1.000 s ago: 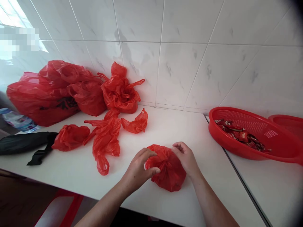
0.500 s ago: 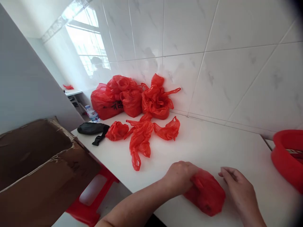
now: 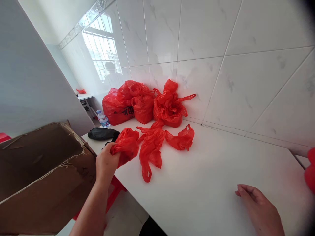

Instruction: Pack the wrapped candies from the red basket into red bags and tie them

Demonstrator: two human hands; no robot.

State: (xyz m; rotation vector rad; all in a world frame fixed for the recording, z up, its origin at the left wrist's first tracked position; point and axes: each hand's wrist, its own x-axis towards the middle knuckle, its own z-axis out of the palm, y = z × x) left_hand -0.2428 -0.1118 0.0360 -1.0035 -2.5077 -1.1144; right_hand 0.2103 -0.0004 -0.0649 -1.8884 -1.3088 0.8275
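Note:
My left hand [image 3: 107,164] grips a filled red plastic bag [image 3: 128,152] by its gathered side, over the table's left edge. Part of another small red bag [image 3: 130,132] shows behind it. To the right of the held bag lie a crumpled red bag with loop handles [image 3: 152,147] and a small knotted red bag [image 3: 180,139]. My right hand [image 3: 262,206] hovers at the right part of the white table [image 3: 201,183], its fingers curled and the thumb against the index finger, with nothing visible in them.
A large open cardboard box [image 3: 56,190] stands left of the table, above a red stool [image 3: 115,193]. Stuffed red bags [image 3: 118,108] line the tiled wall beside a water bottle [image 3: 103,118]. A black pouch [image 3: 102,133] lies nearby. A red container [image 3: 310,172] is at the right edge.
My left hand has carried the red bag from the right part of the table to the left, beside the other small bags. My right hand stays at the right. The view has turned slightly left.

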